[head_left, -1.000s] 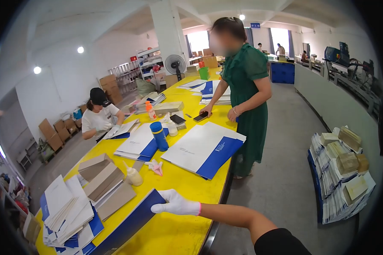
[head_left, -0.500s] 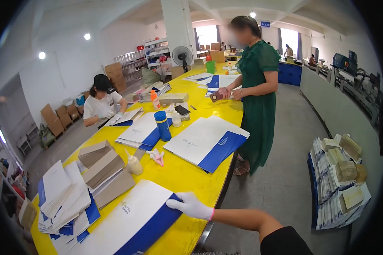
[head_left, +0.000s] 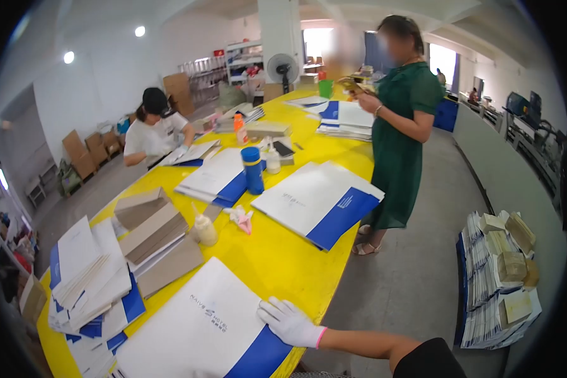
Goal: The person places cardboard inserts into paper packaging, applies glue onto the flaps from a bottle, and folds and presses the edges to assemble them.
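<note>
A large white and blue printed folder (head_left: 195,321) lies on the yellow table (head_left: 283,264) at its near end. My right hand (head_left: 291,322), in a white glove with a pink cuff, rests on the folder's right edge where white meets blue, its fingers spread and palm down. My left hand does not show. Left of the folder are grey-brown board strips (head_left: 154,234) and a loose pile of white and blue folders (head_left: 85,271). Beyond it stand a cream squeeze bottle (head_left: 205,230) and a crumpled pink and white item (head_left: 240,220).
Further up lie another folder stack (head_left: 318,201) and a blue bottle (head_left: 252,170). A seated person (head_left: 157,129) in a black cap handles folders across the table. A person in a green dress (head_left: 400,138) stands at right holding a phone. Bundled stacks (head_left: 498,290) stand on the right.
The folder under my right hand, earlier tilted and held by its edge, now lies flat with its white face up. The standing person has lifted the phone from the table to chest height.
</note>
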Demonstrator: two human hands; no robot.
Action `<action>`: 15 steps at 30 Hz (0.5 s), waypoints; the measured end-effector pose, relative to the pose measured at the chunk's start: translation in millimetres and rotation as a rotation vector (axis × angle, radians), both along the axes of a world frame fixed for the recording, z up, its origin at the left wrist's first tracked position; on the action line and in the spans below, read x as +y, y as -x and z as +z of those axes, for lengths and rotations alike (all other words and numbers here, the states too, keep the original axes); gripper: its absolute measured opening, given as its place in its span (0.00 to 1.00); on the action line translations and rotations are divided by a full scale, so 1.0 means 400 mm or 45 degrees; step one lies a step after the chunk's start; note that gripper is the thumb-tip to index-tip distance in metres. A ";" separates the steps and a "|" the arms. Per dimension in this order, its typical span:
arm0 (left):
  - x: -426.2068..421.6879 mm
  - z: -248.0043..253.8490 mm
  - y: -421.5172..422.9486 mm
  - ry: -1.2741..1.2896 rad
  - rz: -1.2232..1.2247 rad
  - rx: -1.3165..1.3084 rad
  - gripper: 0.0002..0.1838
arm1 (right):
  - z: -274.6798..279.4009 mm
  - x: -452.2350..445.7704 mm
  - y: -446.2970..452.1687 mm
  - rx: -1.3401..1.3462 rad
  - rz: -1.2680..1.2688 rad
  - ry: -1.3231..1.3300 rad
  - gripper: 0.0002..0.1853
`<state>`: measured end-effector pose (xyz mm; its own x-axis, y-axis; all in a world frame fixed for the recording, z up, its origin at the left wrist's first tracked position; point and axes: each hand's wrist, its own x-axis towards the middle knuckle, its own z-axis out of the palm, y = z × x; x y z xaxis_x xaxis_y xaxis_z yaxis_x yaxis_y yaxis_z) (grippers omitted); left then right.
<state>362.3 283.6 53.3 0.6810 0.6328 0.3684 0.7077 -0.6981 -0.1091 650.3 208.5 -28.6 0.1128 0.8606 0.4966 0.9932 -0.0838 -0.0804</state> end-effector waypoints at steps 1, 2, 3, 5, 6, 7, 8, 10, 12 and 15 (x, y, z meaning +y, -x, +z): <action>0.020 -0.009 -0.032 0.127 -0.139 -0.003 0.29 | 0.007 -0.002 -0.004 0.020 0.044 0.019 0.31; 0.044 -0.065 -0.059 0.349 -0.112 0.078 0.32 | 0.018 0.000 -0.002 0.158 0.019 0.066 0.33; 0.109 -0.133 -0.061 0.435 -0.418 0.020 0.40 | 0.022 0.007 0.016 0.311 0.025 0.132 0.35; 0.157 -0.119 -0.151 0.705 -0.410 0.023 0.42 | 0.041 0.018 0.016 0.176 -0.021 0.384 0.40; 0.179 -0.109 -0.181 0.601 -0.426 0.085 0.41 | 0.056 0.019 0.017 0.150 0.000 0.408 0.40; 0.209 -0.114 -0.207 0.488 -0.470 0.146 0.41 | 0.070 0.021 0.016 0.111 -0.003 0.418 0.40; 0.244 -0.132 -0.227 0.492 -0.425 0.153 0.41 | 0.075 0.024 0.019 0.119 0.041 0.420 0.40; 0.308 -0.171 -0.263 0.368 -0.457 0.099 0.39 | 0.082 0.027 0.019 -0.014 0.013 0.433 0.40; 0.359 -0.193 -0.294 0.375 -0.428 0.033 0.38 | 0.098 0.053 0.008 0.066 0.128 0.519 0.40; 0.412 -0.227 -0.303 0.392 -0.445 0.054 0.36 | 0.075 0.127 0.004 0.273 0.423 0.432 0.37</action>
